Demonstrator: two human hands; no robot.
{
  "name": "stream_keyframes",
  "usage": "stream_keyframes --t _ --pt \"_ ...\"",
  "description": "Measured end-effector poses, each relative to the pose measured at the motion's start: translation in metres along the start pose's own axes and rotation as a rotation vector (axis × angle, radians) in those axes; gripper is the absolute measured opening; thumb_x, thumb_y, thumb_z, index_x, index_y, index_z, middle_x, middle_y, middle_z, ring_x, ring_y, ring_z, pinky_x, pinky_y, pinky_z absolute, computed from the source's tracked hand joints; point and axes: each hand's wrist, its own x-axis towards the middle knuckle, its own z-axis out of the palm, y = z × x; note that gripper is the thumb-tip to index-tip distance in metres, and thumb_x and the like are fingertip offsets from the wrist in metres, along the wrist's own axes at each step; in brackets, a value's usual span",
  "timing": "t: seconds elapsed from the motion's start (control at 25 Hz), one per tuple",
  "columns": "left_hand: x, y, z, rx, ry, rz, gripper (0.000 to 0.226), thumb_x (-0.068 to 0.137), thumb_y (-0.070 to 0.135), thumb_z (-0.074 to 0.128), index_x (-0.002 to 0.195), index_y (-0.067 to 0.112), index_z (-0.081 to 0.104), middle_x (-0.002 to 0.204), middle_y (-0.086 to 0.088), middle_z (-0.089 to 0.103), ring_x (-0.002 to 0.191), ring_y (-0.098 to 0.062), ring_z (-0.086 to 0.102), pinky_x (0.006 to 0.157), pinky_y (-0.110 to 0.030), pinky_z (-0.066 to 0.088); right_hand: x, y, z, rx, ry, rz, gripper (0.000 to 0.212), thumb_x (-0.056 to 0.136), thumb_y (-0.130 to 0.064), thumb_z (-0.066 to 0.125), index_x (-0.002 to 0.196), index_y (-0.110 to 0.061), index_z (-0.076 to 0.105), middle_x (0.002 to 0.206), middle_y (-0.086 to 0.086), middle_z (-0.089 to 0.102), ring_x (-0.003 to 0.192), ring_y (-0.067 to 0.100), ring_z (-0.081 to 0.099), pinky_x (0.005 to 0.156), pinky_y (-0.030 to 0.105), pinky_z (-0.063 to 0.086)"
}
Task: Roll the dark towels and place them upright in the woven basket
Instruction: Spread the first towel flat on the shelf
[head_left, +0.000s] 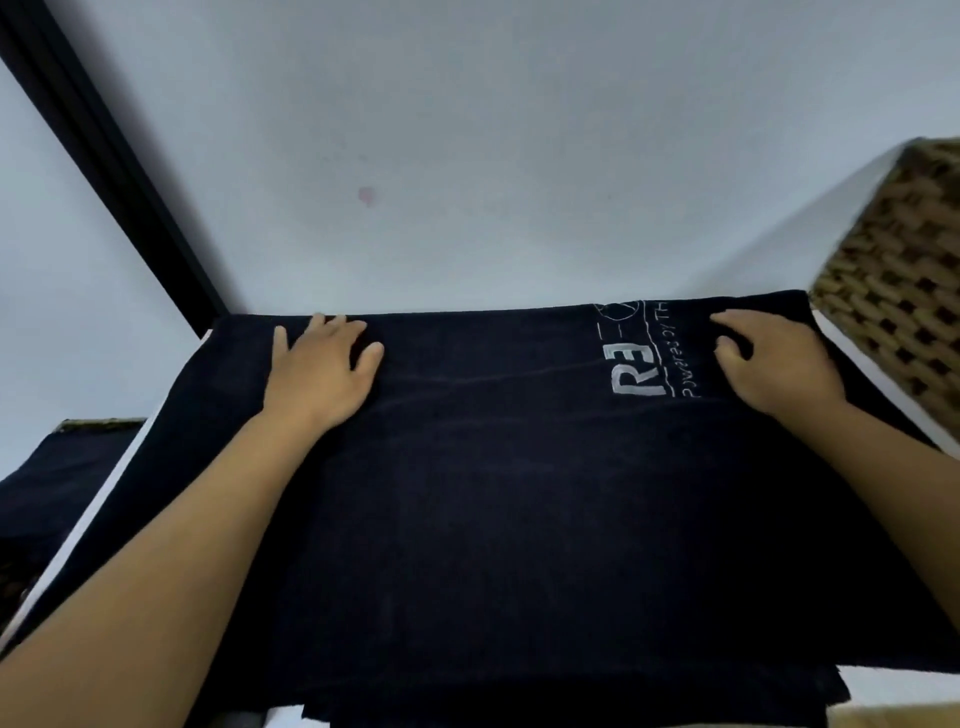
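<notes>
A dark navy towel (493, 493) with white printed lettering lies spread flat across the white table, its far edge close to the wall. My left hand (317, 369) rests palm down on the far left part of the towel, fingers spread and fairly straight. My right hand (774, 364) lies on the far right part beside the lettering, fingers slightly bent against the cloth near the far edge. The woven basket (904, 291) stands at the right, touching the towel's far right corner; its inside is out of view.
A white wall (467, 130) rises just behind the towel. A black vertical frame (104, 156) runs down the left. More dark cloth (57, 483) lies lower at the left, beyond the table's white edge (104, 499). Another dark layer shows under the towel's near edge.
</notes>
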Motion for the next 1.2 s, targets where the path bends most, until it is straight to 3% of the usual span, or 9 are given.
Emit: stream_keyframes --t 0.2,0.4,0.52,0.68,0.8,0.92,1.0,1.12,1.2 --pt "-0.006 0.105 0.021 0.04 -0.344 0.211 0.061 0.098 0.061 0.015 0.155 0.038 0.012 0.165 0.001 0.0 0.151 -0.023 -0.009 0.118 -0.056 -0.01 0.019 0.013 0.012 -0.055 -0.203 -0.032 0.04 0.096 -0.031 0.049 0.136 -0.031 0.056 0.152 -0.004 0.042 0.144 0.014 0.03 0.12 0.039 0.02" --pt "0.013 0.138 0.034 0.138 -0.356 0.123 0.069 0.091 0.074 0.009 0.153 0.046 0.0 0.164 0.004 -0.008 0.15 -0.024 -0.014 0.118 -0.058 -0.008 0.016 0.015 -0.009 0.372 -0.155 0.164 0.038 0.088 -0.032 0.065 0.126 -0.032 0.065 0.143 -0.002 0.054 0.137 0.012 0.042 0.114 0.028 0.029" --pt "0.013 0.135 0.037 0.197 -0.351 0.113 0.073 0.087 0.078 0.007 0.152 0.048 -0.004 0.164 0.005 -0.01 0.151 -0.024 -0.013 0.118 -0.059 -0.006 -0.027 0.007 -0.032 0.164 -0.297 -0.031 0.05 0.095 -0.038 0.057 0.143 -0.027 0.049 0.156 0.003 0.034 0.147 0.016 0.023 0.119 0.029 0.015" --pt "0.004 0.156 0.03 0.261 -0.351 0.07 0.069 0.094 0.066 0.006 0.155 0.037 -0.004 0.165 -0.003 -0.008 0.15 -0.03 -0.01 0.118 -0.062 -0.002 -0.119 0.021 -0.051 -0.153 -0.393 -0.104 0.068 0.092 -0.065 0.016 0.154 -0.035 0.018 0.164 -0.006 0.006 0.15 0.011 -0.004 0.123 0.04 -0.002" --pt "-0.042 0.234 0.041 0.204 -0.334 0.271 0.065 0.1 0.053 0.011 0.156 0.024 -0.003 0.164 -0.006 -0.01 0.15 -0.027 -0.014 0.119 -0.057 -0.004 -0.122 0.021 -0.051 0.017 -0.301 -0.091 0.059 0.097 -0.056 0.032 0.15 -0.031 0.033 0.161 -0.005 0.022 0.15 0.01 0.009 0.123 0.036 0.002" --pt "-0.087 0.333 0.055 0.078 -0.376 0.619 0.065 0.099 0.051 0.014 0.156 0.024 -0.003 0.164 -0.002 -0.013 0.15 -0.022 -0.018 0.12 -0.053 -0.008 -0.129 0.028 -0.068 0.398 -0.062 0.038 0.038 0.097 -0.027 0.053 0.135 -0.021 0.058 0.144 -0.002 0.052 0.137 0.009 0.041 0.118 0.029 0.027" --pt "-0.109 0.372 0.056 0.018 -0.365 0.814 0.069 0.095 0.052 0.014 0.157 0.024 0.003 0.164 -0.001 -0.01 0.15 -0.022 -0.016 0.12 -0.053 -0.005 -0.162 0.049 -0.083 0.393 0.122 0.091 0.035 0.098 -0.022 0.051 0.131 -0.016 0.062 0.137 -0.003 0.059 0.129 0.007 0.05 0.11 0.024 0.038" --pt "-0.15 0.38 0.059 0.052 -0.271 0.98 0.081 0.091 0.064 0.024 0.157 0.019 0.01 0.165 -0.001 -0.005 0.151 -0.021 -0.011 0.122 -0.051 0.0 -0.225 0.084 -0.094 0.165 0.113 0.118 0.05 0.101 -0.041 0.033 0.139 -0.015 0.053 0.145 -0.002 0.051 0.138 0.008 0.039 0.115 0.035 0.033" --pt "-0.169 0.369 0.065 0.136 -0.183 1.015 0.093 0.086 0.063 0.049 0.156 0.015 0.011 0.164 -0.006 0.001 0.152 -0.026 -0.002 0.121 -0.053 0.01 -0.249 0.098 -0.085 0.044 0.037 0.082 0.057 0.102 -0.047 0.023 0.147 -0.016 0.041 0.154 -0.004 0.037 0.146 0.008 0.023 0.12 0.039 0.021"
